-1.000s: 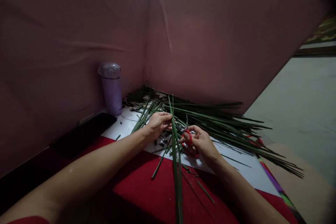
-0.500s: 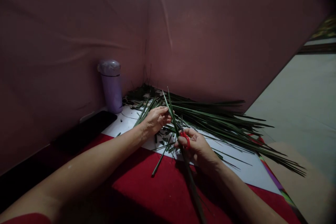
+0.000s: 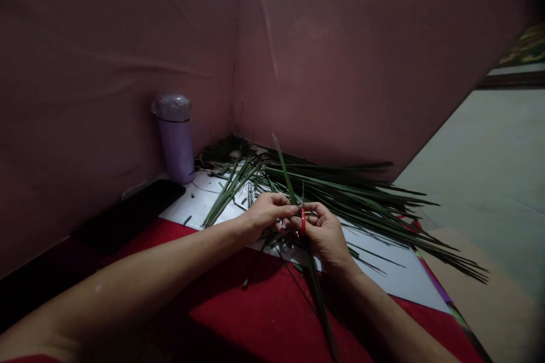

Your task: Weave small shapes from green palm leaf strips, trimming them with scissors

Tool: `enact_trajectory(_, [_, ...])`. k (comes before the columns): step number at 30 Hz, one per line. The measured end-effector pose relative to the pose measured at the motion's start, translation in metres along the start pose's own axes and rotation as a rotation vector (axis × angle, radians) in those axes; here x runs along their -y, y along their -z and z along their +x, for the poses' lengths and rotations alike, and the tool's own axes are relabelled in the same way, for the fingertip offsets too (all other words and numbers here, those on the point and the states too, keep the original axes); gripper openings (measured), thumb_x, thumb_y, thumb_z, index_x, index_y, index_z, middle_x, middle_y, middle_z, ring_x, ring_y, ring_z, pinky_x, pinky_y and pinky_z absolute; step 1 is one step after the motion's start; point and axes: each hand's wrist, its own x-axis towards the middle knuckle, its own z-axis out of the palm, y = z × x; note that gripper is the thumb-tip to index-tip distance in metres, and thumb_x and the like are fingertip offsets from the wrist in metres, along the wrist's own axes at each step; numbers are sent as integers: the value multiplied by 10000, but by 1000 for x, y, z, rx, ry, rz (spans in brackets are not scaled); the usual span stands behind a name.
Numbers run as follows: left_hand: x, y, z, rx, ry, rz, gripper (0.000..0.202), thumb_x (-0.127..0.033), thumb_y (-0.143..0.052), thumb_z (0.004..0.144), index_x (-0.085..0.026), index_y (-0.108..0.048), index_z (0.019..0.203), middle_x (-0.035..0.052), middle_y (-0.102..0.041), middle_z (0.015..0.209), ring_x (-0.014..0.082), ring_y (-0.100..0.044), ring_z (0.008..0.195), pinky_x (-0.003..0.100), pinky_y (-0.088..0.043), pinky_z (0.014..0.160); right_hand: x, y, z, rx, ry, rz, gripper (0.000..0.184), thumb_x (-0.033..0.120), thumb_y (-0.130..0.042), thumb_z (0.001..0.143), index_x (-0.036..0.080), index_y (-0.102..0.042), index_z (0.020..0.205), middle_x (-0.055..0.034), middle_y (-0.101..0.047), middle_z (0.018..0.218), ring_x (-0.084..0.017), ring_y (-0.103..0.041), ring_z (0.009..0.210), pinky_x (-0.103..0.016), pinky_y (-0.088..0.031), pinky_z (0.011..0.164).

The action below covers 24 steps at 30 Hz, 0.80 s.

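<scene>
Leaf (image 3: pixel 288 180) slants above desk (image 3: pixel 238 317), pinched by left hand (image 3: pixel 269 213); right hand (image 3: pixel 328 235) grips scissors (image 3: pixel 302 222); blades sit near the fingertips (image 3: pixel 293 210), so if the leaf slips or twists, a finger could get nicked.

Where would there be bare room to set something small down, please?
The widest nearly bare patch is likely the red cloth between the left forearm and the held leaf. A narrower stretch of white sheet lies between the leaf pile and the right forearm. It is crowded around the left hand, right hand and far dark heap.
</scene>
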Motion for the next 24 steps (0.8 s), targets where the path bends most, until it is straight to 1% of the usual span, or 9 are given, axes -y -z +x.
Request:
enact_trajectory(3, [0, -1, 0, -6, 19, 5, 231, -301, -676, 656, -119, -539, 620, 5, -551, 551, 75, -496, 446, 200, -391, 433, -3, 0, 1, 22, 14, -2, 445, 343, -789, 559, 207, -485, 853, 13, -676, 608, -163, -637, 512, -255, -478, 508])
enact_trajectory(5, [-2, -1, 0, -57, 18, -18, 201, -256, -680, 641, -120, -537, 600, -2, -538, 539, 70, -483, 440, 198, -373, 430, -2, 2, 1, 13, 23, -38, 431, 349, -785, 565, 206, -503, 858, 19, -665, 612, -146, -612, 489, -237, -454, 475])
enact_trajectory(8, [-5, 1, 3, -136, 21, -76, 173, -193, -677, 619, -122, -525, 579, -5, -528, 545, 69, -483, 453, 192, -345, 421, 4, 7, 3, -60, 87, -141, 389, 388, -760, 587, 196, -555, 857, 14, -644, 616, -129, -566, 474, -213, -391, 409])
enact_trajectory(12, [-7, 7, 7, -144, 40, -112, 182, -193, -672, 634, -121, -512, 585, 3, -524, 573, 67, -481, 474, 190, -342, 422, 13, 18, 9, -178, 175, -223, 375, 425, -742, 590, 189, -597, 842, -11, -651, 658, -148, -574, 537, -220, -375, 408])
enact_trajectory(15, [-5, 10, 9, -146, 43, -95, 195, -199, -659, 659, -126, -491, 590, -10, -500, 562, 55, -455, 451, 188, -340, 416, 12, 26, 13, -202, 127, -197, 387, 445, -733, 596, 184, -572, 832, 2, -634, 594, -107, -508, 427, -198, -303, 345])
enact_trajectory(18, [-5, 9, 9, -128, 36, -87, 197, -209, -647, 677, -132, -480, 606, -17, -488, 560, 56, -450, 445, 193, -351, 415, 8, 28, 14, -146, 32, -115, 399, 449, -717, 619, 189, -521, 849, 14, -637, 605, -54, -404, 334, -176, -257, 310])
enact_trajectory(20, [-5, 8, 9, -128, 34, -88, 183, -204, -639, 683, -135, -480, 624, -10, -499, 573, 66, -463, 459, 201, -367, 419, 6, 28, 14, -116, 4, -77, 406, 441, -722, 616, 192, -504, 850, 24, -630, 607, -36, -362, 314, -166, -242, 299])
enact_trajectory(22, [-5, 7, 8, -119, 38, -98, 161, -195, -626, 688, -138, -481, 647, 11, -535, 612, 80, -485, 485, 209, -382, 423, 5, 28, 14, -105, -1, -63, 400, 431, -731, 607, 192, -507, 836, 33, -616, 591, -33, -360, 313, -162, -244, 297])
enact_trajectory(24, [-5, 6, 7, -84, 35, -113, 134, -195, -618, 692, -135, -498, 677, 36, -571, 668, 91, -509, 518, 210, -388, 427, 4, 27, 13, -112, -8, -68, 386, 424, -732, 605, 193, -518, 828, 32, -614, 587, -45, -399, 330, -167, -270, 307])
